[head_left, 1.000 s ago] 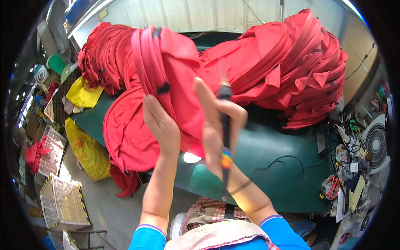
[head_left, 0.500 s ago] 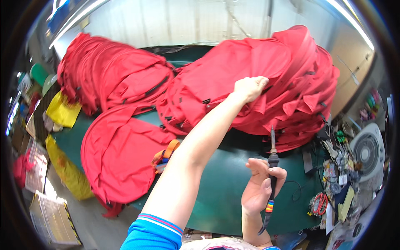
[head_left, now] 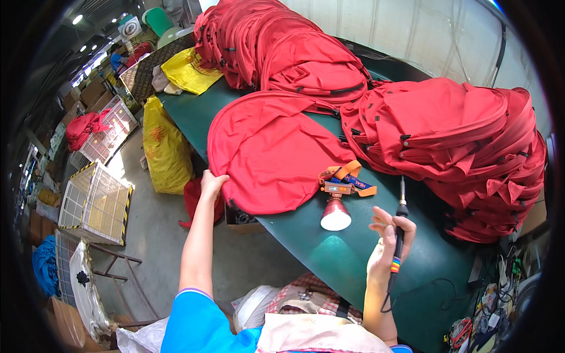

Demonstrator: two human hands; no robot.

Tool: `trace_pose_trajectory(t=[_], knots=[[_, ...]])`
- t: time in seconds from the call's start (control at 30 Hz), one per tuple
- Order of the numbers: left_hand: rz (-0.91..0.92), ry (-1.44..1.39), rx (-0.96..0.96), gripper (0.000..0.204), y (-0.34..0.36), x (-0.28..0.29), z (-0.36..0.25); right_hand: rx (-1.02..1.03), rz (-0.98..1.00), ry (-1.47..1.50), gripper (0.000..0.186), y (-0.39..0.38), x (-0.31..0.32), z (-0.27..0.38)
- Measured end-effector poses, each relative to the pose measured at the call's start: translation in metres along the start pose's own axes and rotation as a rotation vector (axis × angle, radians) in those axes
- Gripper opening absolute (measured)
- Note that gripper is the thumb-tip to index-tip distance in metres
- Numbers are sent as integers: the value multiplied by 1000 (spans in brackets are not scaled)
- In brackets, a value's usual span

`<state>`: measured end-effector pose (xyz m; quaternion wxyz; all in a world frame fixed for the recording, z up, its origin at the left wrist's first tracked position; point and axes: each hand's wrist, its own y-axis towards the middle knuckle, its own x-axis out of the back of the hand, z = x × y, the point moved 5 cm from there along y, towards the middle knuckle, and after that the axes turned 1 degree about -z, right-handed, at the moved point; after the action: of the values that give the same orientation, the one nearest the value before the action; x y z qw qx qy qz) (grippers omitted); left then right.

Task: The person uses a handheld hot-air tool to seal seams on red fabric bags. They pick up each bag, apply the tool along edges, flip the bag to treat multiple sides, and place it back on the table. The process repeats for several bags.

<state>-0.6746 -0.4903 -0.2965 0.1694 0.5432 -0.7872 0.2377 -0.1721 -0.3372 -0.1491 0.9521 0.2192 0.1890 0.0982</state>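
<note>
My left hand (head_left: 213,181) grips the left rim of a flat, rounded red fabric piece (head_left: 273,147) lying on the green table (head_left: 288,235). My right hand (head_left: 388,235) holds a soldering iron (head_left: 402,206) with a black handle and rainbow band, tip pointing up near the right pile (head_left: 453,135) of red fabric bags with dark zip parts. Between my hands lies a red lamp (head_left: 334,213) with a glowing round face and an orange strap (head_left: 347,170). A second red pile (head_left: 259,41) sits at the table's back left.
Yellow bags (head_left: 162,141) stand by the table's left side, with wire cages (head_left: 94,200) on the floor beyond. A distant person (head_left: 116,59) is at the upper left. Cluttered tools and cables (head_left: 488,300) lie at the lower right. A white panel wall (head_left: 424,41) backs the table.
The view has turned left. My left hand has left the right pile and now grips the separate rounded piece. The lamp has come into fuller view. My right hand still holds the iron.
</note>
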Motion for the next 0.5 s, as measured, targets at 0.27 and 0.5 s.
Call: trace_pose_trajectory(t=[0.27, 0.5], knots=[[-325, -602, -765, 59, -225, -60, -121, 174, 167, 7, 19, -9, -57, 17], [986, -1166, 16, 44, -375, -178, -105, 410, -37, -343, 45, -5, -49, 20]])
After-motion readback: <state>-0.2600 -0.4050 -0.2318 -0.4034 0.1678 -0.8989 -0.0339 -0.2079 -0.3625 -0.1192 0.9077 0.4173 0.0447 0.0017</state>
